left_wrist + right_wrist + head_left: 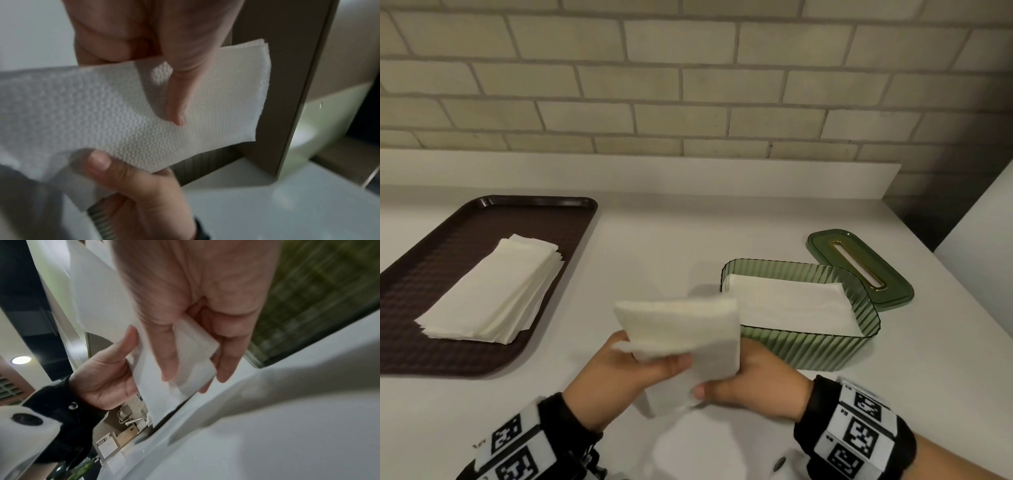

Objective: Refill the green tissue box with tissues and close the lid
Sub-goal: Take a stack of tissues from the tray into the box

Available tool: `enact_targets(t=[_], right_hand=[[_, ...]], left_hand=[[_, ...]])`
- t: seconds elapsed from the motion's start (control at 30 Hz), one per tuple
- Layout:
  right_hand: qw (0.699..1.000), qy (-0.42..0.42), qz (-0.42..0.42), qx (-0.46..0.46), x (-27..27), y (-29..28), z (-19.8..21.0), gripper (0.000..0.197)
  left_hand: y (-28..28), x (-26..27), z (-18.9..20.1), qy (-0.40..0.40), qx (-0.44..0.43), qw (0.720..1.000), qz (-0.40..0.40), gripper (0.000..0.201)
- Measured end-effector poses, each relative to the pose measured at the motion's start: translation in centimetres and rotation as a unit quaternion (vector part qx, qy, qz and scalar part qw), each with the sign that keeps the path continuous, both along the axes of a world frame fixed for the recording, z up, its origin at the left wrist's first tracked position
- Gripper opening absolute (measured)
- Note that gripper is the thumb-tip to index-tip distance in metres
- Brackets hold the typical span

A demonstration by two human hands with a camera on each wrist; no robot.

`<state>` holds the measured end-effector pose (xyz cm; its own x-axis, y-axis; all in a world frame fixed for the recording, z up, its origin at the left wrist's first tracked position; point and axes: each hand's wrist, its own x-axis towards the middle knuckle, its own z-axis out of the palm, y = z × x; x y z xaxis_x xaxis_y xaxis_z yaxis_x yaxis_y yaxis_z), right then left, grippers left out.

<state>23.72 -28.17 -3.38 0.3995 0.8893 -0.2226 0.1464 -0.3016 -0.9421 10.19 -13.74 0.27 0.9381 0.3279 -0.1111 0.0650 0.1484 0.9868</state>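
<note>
While both hands point(619, 370) point(753, 380) pinch white embossed tissues point(681, 329), green ribbed box point(808, 346) sits lidless.

brown tray point(441, 270) on white counter point(654, 233)

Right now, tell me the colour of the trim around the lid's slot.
Gold, around the slot in the green lid; head view shows it best.

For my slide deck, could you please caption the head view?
Both hands hold folded white tissues beside the open ribbed green tissue box.
</note>
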Motion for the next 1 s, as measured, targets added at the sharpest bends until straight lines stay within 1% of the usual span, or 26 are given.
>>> enact_targets(t=[0.1, 0.17, 0.27, 0.33, 0.37, 0.43, 0.53, 0.57, 0.6, 0.67, 0.7, 0.73, 0.8, 0.87, 1.0], right_hand=[[0.999, 0.017, -0.032, 0.015, 0.0, -0.5, 1.1, 0.040], [0.997, 0.032, -0.052, 0.045, 0.0, -1.2, 1.9, 0.031], [0.991, 0.056, -0.080, 0.095, 0.2, -2.3, 3.1, 0.013], [0.984, 0.078, -0.106, 0.119, 0.2, -2.9, 3.6, 0.004], [0.981, 0.085, -0.118, 0.130, 0.2, -3.3, 3.7, 0.006], [0.977, 0.087, -0.136, 0.140, 0.2, -3.9, 4.2, 0.017], [0.974, 0.065, -0.163, 0.143, 0.4, -4.9, 4.8, 0.023], [0.972, 0.062, -0.178, 0.144, 0.5, -5.3, 5.0, 0.026], [0.969, 0.057, -0.193, 0.142, 0.7, -5.7, 5.2, 0.028], [0.963, 0.041, -0.228, 0.134, 1.3, -6.6, 5.7, 0.026], [0.959, 0.035, -0.248, 0.133, 1.6, -7.1, 5.9, 0.025], [0.954, 0.028, -0.267, 0.133, 2.0, -7.6, 6.1, 0.025], [0.943, 0.000, -0.306, 0.130, 3.1, -8.5, 6.3, 0.034], [0.933, -0.054, -0.339, 0.113, 4.6, -9.3, 6.4, 0.046], [0.911, -0.162, -0.377, 0.053, 7.6, -9.8, 6.4, 0.050]], left_hand=[[0.5, 0.2, 0.8, -0.025, -0.101, 0.994, 0.018, 0.067], [0.8, 0.0, 1.4, -0.045, -0.145, 0.987, 0.053, 0.072], [1.5, -0.2, 2.1, -0.085, -0.149, 0.981, 0.090, 0.069], [2.3, -0.2, 2.3, -0.080, -0.131, 0.983, 0.105, 0.070], [2.7, -0.2, 2.3, -0.067, -0.119, 0.984, 0.111, 0.071], [3.4, -0.2, 2.4, -0.041, -0.087, 0.989, 0.112, 0.072], [3.4, 0.0, 2.7, -0.004, -0.031, 0.994, 0.105, 0.075], [3.1, 0.2, 3.0, 0.009, -0.009, 0.995, 0.099, 0.070], [2.7, 0.5, 3.2, 0.022, 0.014, 0.995, 0.094, 0.060], [1.9, 1.5, 3.7, 0.040, 0.058, 0.993, 0.092, 0.028], [1.5, 2.2, 3.9, 0.048, 0.087, 0.990, 0.097, 0.017], [1.1, 2.9, 4.1, 0.054, 0.115, 0.987, 0.096, 0.015], [0.5, 4.4, 4.3, 0.065, 0.151, 0.983, 0.084, 0.016], [-0.1, 5.9, 4.4, 0.075, 0.167, 0.980, 0.079, 0.020], [-1.2, 8.5, 4.1, 0.102, 0.179, 0.975, 0.084, 0.025]])
